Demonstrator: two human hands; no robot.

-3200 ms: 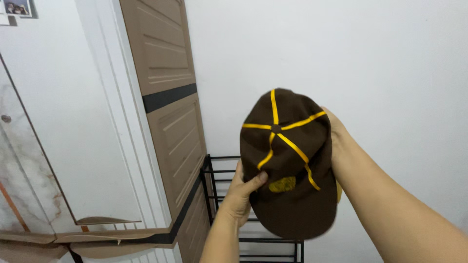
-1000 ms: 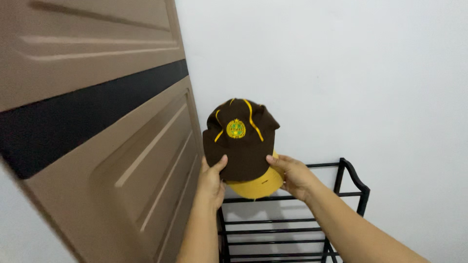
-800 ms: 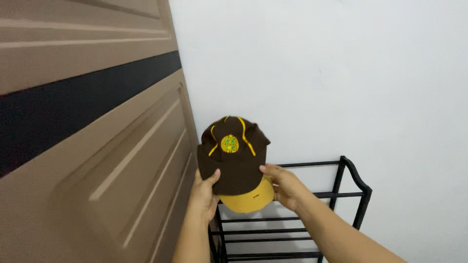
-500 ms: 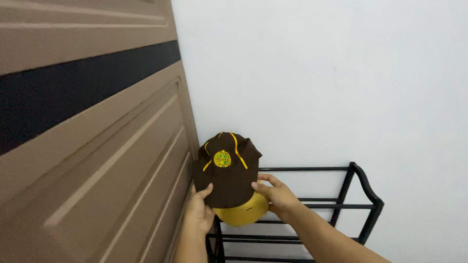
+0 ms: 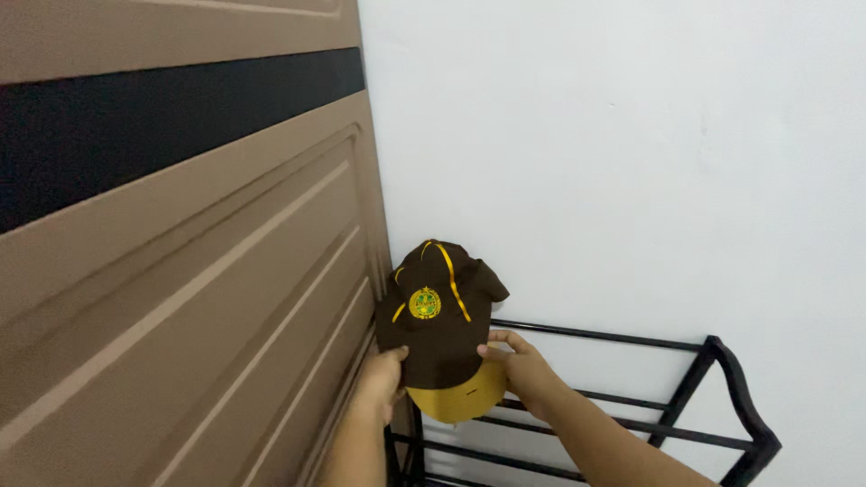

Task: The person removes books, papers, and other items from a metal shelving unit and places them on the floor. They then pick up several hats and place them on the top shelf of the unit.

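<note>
A brown cap with yellow piping, a round yellow badge and a yellow brim underside is held upright between both hands. My left hand grips its lower left edge, thumb on the brown brim. My right hand pinches the lower right edge of the brim. The cap sits low in the corner where the brown door meets the white wall, just above the top left end of a black metal rack.
A brown panelled door with a black band fills the left side, close to my left arm. The white wall is behind. The rack's top rails and curved right end extend to the lower right.
Both hands have carried the cap down and toward the corner by the door, closer to the rack's top left end. The view has shifted, so the rack shows more to the right.
</note>
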